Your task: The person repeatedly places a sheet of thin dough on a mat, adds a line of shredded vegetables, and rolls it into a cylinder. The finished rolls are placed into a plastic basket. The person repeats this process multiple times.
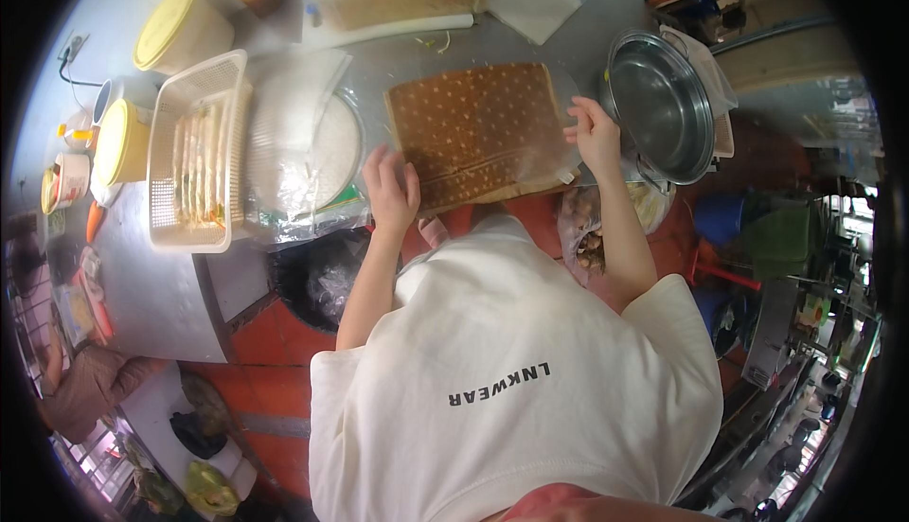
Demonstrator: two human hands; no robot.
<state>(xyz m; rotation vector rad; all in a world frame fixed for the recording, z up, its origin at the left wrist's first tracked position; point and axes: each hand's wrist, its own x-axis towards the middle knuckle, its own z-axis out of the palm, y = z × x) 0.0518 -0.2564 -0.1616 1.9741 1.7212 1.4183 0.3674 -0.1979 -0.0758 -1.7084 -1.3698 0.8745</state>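
A brown cloth with pale dots (472, 131) lies at the near edge of the metal table. Over it rests a thin see-through round sheet (543, 160), probably rice paper, whose rim shows past the cloth on the right. My left hand (393, 192) is at the cloth's left edge, fingers loosely bent and apart. At the right edge, my right hand (595, 135) has its fingers spread beside the sheet's rim. I cannot tell whether either hand touches the sheet. Left of the cloth, a stack of white round sheets (339, 142) lies partly under clear plastic.
A white plastic basket (238, 96) holds several pale rolls (199, 167). To the right stands a steel pot (660, 107). A clear tub of shredded vegetables (412, 0) is at the back. Below the table are a black bin (291, 273) and a bag (579, 220). A person (92, 387) is far left.
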